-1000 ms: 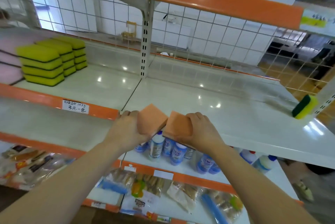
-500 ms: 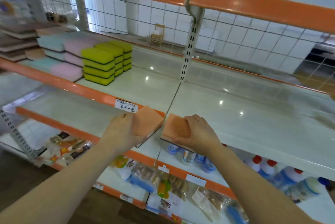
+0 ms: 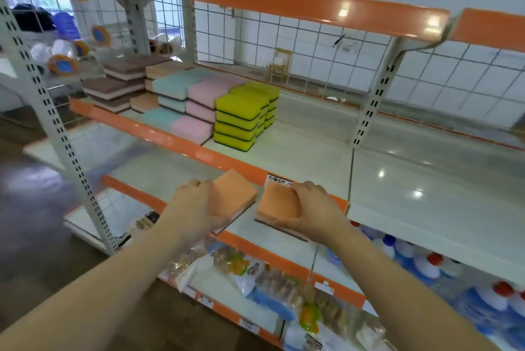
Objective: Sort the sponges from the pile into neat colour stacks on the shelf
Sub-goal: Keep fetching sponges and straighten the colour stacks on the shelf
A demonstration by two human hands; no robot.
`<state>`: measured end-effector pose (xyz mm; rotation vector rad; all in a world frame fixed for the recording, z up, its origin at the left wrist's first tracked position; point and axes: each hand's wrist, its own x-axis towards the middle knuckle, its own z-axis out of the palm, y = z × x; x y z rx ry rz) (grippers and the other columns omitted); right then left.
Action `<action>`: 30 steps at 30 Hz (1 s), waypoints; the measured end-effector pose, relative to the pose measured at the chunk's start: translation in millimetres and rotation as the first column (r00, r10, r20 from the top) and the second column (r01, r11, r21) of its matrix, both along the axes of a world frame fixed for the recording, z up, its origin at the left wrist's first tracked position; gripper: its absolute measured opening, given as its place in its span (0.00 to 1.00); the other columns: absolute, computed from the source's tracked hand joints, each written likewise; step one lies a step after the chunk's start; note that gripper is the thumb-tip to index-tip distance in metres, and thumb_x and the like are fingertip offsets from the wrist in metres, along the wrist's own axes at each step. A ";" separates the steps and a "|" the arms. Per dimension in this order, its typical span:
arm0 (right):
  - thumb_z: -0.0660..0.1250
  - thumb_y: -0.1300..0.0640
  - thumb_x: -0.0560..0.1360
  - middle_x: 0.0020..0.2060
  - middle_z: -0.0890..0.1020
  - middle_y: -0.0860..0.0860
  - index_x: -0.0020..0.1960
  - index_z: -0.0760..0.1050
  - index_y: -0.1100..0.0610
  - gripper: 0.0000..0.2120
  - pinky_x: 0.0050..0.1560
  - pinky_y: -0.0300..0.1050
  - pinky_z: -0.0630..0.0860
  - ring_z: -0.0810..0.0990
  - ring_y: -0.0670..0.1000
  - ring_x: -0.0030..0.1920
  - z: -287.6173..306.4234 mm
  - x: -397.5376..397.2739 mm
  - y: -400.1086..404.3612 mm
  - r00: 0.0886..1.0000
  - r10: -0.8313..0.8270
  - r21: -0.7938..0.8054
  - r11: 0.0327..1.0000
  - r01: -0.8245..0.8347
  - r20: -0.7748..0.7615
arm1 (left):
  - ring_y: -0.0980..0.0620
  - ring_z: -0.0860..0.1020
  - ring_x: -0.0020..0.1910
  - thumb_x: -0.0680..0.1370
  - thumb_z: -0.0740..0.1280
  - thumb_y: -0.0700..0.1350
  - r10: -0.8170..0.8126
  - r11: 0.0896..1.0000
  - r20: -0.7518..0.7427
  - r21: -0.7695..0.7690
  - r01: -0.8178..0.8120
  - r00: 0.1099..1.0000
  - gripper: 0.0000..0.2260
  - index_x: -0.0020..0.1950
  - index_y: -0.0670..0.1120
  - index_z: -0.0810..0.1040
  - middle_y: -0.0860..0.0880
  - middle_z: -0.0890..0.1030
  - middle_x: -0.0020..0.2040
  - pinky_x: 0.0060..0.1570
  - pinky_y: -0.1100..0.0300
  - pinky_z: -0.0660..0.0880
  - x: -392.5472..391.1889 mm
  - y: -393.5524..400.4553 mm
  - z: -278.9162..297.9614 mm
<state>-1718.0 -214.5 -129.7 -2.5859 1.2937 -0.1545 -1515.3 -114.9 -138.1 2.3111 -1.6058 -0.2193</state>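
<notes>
- At the far left of the frame a grey slotted upright (image 3: 61, 134) runs from the top edge down toward the lower left, with blurred round orange-and-blue items (image 3: 63, 64) behind it in the upper left.
- On the white shelf (image 3: 312, 148) with the orange front lip, left of centre, the sorted stacks sit in a row: brown sponges (image 3: 113, 86) furthest left, then peach-orange sponges (image 3: 145, 102), then pale blue sponges (image 3: 173, 89), then pink sponges (image 3: 203, 100).
- Just right of the pink ones stand the yellow sponges (image 3: 237, 117), four high with dark scouring layers, in tidy columns running back toward the wire grid; each stack touches or sits just beside its neighbour.
- In the lower centre, the left hand (image 3: 196, 208) grips an orange sponge (image 3: 234, 194), fingers curled round its left edge; the sponge is tilted, with a pale underside and dark base showing along its lower edge.
- Just beside it, apart by a narrow gap, the right hand (image 3: 315, 208) holds a second orange sponge (image 3: 279, 204), fingers curled over its top and right side, thumb on its near face; it too shows a dark bottom layer.
- Both held sponges are in front of the shelf's orange lip, the right one partly covering a white price label (image 3: 279, 180).
- On the lower shelf, bottom centre, lie clear snack packets (image 3: 272, 279).
- At the lower right stand white bottles with red and blue caps (image 3: 426, 265).
</notes>
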 end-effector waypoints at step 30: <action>0.66 0.33 0.68 0.63 0.71 0.52 0.69 0.65 0.56 0.39 0.61 0.44 0.67 0.69 0.52 0.63 21.3 275.1 -95.6 0.955 0.293 -0.137 0.948 -0.286 0.040 | 0.45 0.75 0.54 0.72 0.70 0.54 0.274 0.961 0.025 -0.059 -0.272 0.961 0.24 0.62 0.44 0.69 0.44 0.74 0.59 0.48 0.57 0.70 254.7 -35.2 30.6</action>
